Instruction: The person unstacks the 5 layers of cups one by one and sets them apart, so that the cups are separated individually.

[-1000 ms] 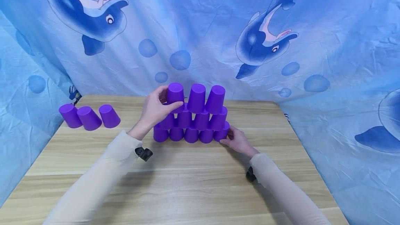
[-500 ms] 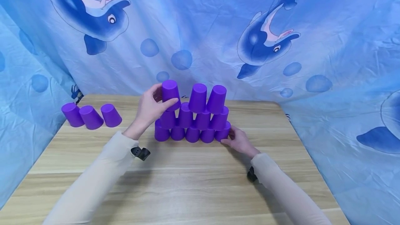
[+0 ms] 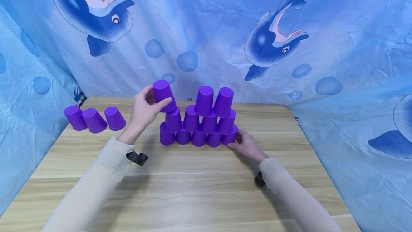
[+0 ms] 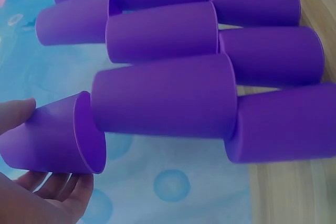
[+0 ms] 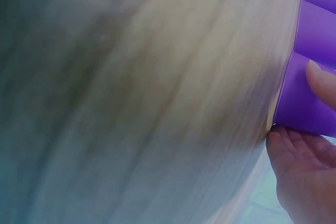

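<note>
My left hand (image 3: 142, 109) pinches an upside-down purple cup (image 3: 162, 90) between thumb and fingers at the upper left of a cup pyramid. This cup leans, and its open rim is right at the top of the leftmost second-row cup (image 3: 173, 120). In the left wrist view the held cup (image 4: 44, 137) shows its hollow mouth facing that cup (image 4: 163, 98). Two cups (image 3: 204, 100) stand upside down on the third row, with a gap to their left. My right hand (image 3: 247, 146) grips the bottom row's rightmost cup (image 3: 229, 136), thumb in front and fingers on its outer side.
Three more purple cups (image 3: 94, 121) stand upside down at the table's back left. The wooden table (image 3: 199, 196) ends close behind the pyramid, where a blue dolphin-print cloth (image 3: 212, 46) hangs. Both wrists carry black devices (image 3: 137, 158).
My left hand has drawn its cup left and slightly up, away from the two other third-row cups, and the cup now leans more. The right hand has stayed on its cup.
</note>
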`<state>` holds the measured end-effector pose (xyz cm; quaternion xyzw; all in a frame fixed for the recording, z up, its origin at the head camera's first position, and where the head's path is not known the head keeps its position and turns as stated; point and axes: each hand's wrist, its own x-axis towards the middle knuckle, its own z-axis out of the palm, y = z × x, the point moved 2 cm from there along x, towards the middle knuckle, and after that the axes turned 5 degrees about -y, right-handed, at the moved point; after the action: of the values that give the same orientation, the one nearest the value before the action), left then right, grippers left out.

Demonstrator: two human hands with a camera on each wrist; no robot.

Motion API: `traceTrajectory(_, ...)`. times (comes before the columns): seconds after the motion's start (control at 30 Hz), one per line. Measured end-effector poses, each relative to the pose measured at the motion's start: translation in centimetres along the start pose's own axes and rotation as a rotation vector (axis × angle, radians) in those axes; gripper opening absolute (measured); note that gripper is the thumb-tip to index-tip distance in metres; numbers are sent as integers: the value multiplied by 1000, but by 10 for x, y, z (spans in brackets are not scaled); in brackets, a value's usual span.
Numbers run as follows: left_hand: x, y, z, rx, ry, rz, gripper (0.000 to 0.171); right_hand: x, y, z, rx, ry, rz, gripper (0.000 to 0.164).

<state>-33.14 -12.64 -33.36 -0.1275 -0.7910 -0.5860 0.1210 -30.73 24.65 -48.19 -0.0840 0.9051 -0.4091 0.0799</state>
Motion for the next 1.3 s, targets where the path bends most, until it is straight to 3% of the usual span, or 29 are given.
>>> traceTrajectory(0.4,0,-30,-18,57,97,-81,60,-1,0,-1,20,3,-14,63)
traceTrajectory(0.73,-7,-70,-27,142,114,-160,68,0,-1,-1,0,2,3,64)
traceTrajectory(1.3,-20,-121,-47,258,97,-344,70,-1,-2,0,0,0,-2,62)
